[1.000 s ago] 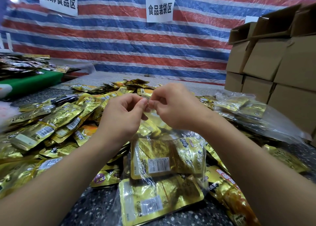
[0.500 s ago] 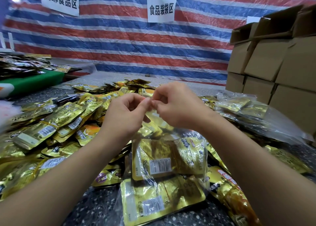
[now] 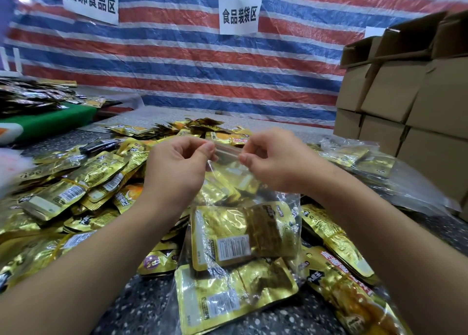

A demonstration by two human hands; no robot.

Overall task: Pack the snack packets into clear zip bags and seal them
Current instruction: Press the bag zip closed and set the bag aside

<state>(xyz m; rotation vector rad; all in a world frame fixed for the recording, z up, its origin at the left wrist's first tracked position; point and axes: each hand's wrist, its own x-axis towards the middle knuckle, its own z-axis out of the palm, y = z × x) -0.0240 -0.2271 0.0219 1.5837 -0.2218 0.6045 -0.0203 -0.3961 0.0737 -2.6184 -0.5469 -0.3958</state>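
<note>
Clear plastic is what we hold in the head view: a zip bag [image 3: 243,233] hanging from its top edge above the table [image 3: 141,307], already loaded with gold snack packets [image 3: 235,238]. Our left hand [image 3: 177,167] pinches the zip strip [image 3: 228,150] at one end between thumb and forefinger, and our right hand [image 3: 276,162] pinches it a little way along, so a short stretch of strip shows between them.

We judge the packing of this bag done and the sealing in hand. The next move likely calls for running pinched fingers along the strip toward its ends, pressing both tracks together, with the film kept taut so no packet corner sits in the closure. Whether the stretch between our hands is already locked we cannot tell.

Loose gold packets [image 3: 76,190] are heaped across the table beyond and to the left, and other filled bags [image 3: 367,162] lie to the right, near stacked cardboard boxes [image 3: 405,101].

On writing: two white signs hang on the striped tarp. The left sign [image 3: 91,4] reads 捆绑食品区; the middle sign [image 3: 240,14] reads 食品装袋区. Barcodes show on the packets, but their brand lettering is too small and blurred to read.
</note>
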